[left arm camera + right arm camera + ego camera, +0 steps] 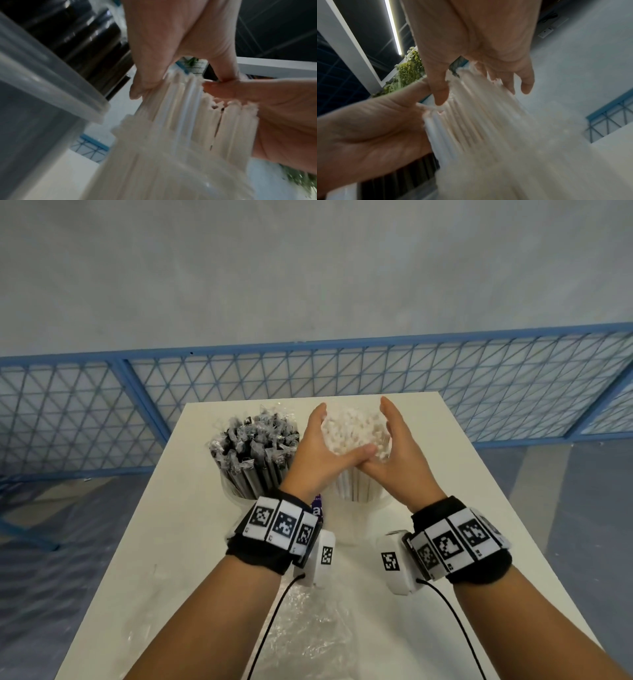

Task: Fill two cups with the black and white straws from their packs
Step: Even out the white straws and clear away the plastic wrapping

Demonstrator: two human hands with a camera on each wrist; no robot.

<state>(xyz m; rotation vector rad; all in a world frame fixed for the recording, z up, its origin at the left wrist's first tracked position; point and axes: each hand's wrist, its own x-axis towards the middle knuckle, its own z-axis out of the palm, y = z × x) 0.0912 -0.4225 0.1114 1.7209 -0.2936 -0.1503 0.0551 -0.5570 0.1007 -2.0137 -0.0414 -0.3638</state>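
Two clear cups stand at the far end of the white table. The left cup holds wrapped black straws. The right cup holds a bundle of white straws. My left hand and right hand press flat against the two sides of the white bundle near its top, fingers straight, thumbs crossing in front. In the left wrist view my left hand and the white straws show blurred beside the black-straw cup. The right wrist view shows my right hand over the white straws.
Crumpled clear plastic wrap lies on the table near the front edge, between my forearms. A purple-printed pack scrap shows behind my left wrist. A blue mesh fence runs beyond the table's far edge.
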